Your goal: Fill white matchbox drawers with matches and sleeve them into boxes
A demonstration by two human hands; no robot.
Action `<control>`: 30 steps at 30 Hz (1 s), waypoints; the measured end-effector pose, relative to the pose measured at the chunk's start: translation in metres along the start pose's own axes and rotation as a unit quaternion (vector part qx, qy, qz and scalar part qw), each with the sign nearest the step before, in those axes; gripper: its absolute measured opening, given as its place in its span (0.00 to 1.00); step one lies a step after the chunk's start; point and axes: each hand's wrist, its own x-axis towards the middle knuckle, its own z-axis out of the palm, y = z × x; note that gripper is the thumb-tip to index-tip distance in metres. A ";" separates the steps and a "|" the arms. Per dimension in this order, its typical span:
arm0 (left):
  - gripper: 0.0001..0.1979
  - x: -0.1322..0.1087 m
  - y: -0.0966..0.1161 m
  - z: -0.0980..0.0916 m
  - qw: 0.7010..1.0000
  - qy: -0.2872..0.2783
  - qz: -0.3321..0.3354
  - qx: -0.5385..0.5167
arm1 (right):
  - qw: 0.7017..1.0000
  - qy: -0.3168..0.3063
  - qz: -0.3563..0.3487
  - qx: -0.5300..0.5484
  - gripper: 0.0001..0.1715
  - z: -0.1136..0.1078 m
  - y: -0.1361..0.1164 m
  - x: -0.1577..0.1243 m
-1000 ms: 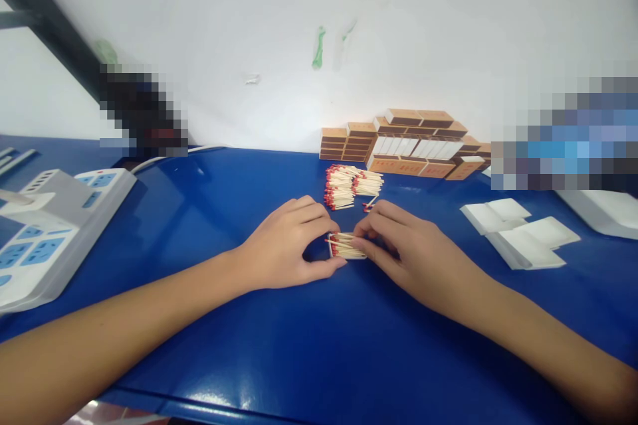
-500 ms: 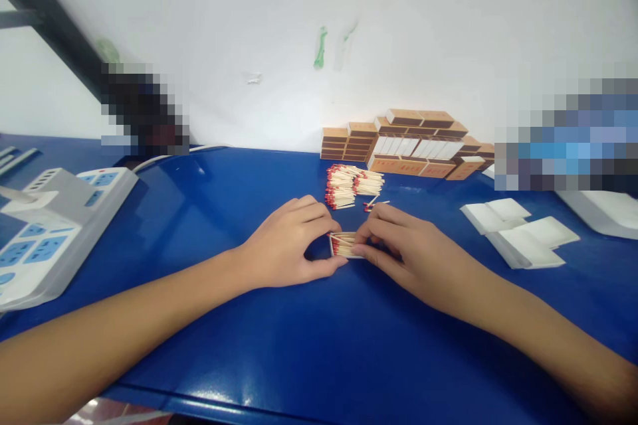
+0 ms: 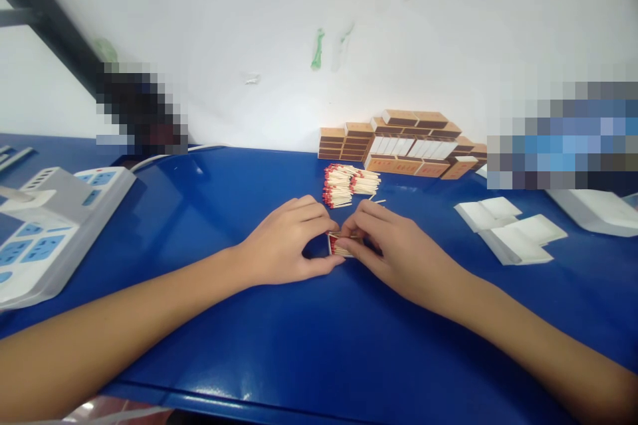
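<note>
A small matchbox tray filled with red-tipped matches [image 3: 339, 245] lies on the blue table [image 3: 309, 339] between my hands. My left hand [image 3: 286, 242] curls around its left end, thumb and fingertips pinching it. My right hand [image 3: 393, 252] covers the right part of the tray, fingers pressed on the matches. Just behind the hands lies a loose pile of matches [image 3: 346, 184].
Stacked brown and white matchboxes [image 3: 403, 144] line the wall behind the pile. White box sleeves [image 3: 508, 234] lie to the right, with a white tray [image 3: 593, 209] beyond. A grey-and-blue power strip [image 3: 40, 232] sits at the left edge.
My right hand has slid left over the tray, so fewer matches show between the hands. The left hand has hardly moved.
</note>
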 end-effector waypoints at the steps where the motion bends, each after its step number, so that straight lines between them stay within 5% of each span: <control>1: 0.13 0.000 0.000 0.000 1.000 0.001 0.001 -0.002 | 1.000 0.000 0.001 -0.002 0.04 0.000 0.000 0.000; 14: 0.14 -0.001 -0.002 0.000 1.000 0.012 0.011 -0.012 | 0.997 -0.006 -0.040 -0.062 0.06 -0.008 0.008 -0.003; 30: 0.14 0.000 -0.001 -0.002 1.000 -0.005 0.003 -0.008 | 0.997 -0.025 -0.001 -0.066 0.07 -0.012 0.017 -0.005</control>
